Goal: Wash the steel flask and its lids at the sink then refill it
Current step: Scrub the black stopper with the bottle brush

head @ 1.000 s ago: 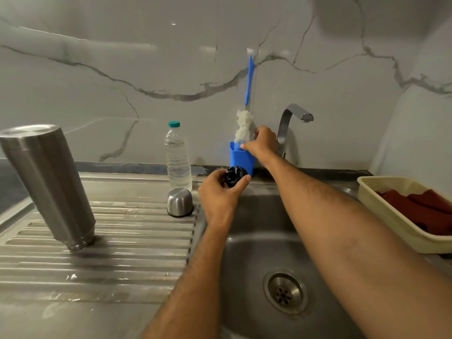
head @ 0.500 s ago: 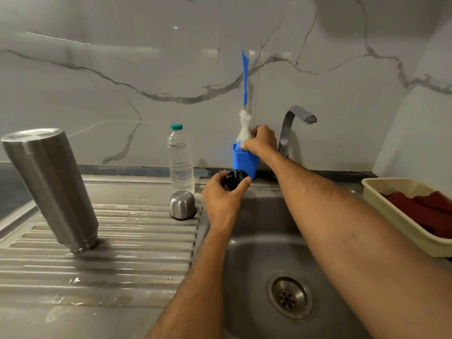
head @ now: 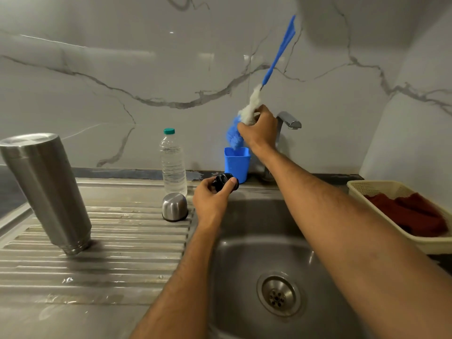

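Note:
The steel flask [head: 46, 189] stands upside down on the ribbed drainboard at the left. Its steel cup lid [head: 174, 206] sits mouth down near the sink's left rim. My left hand [head: 212, 201] grips the black inner lid [head: 223, 181] above the sink's back left corner. Higher up, my right hand [head: 259, 129] holds a bottle brush [head: 247, 111] by its white and blue bristle head, lifted just above the blue cup [head: 236, 165]. The brush's blue handle slants up to the right.
A clear water bottle [head: 173, 162] with a green cap stands behind the steel cup lid. The tap [head: 287, 119] is behind my right hand. The sink basin [head: 244, 265] has a drain [head: 278, 296]. A cream basket [head: 367, 189] with red cloth sits at the right.
My right hand has pulled the brush up out of the blue cup and tilted its handle to the right. My left hand still holds the black lid in about the same place.

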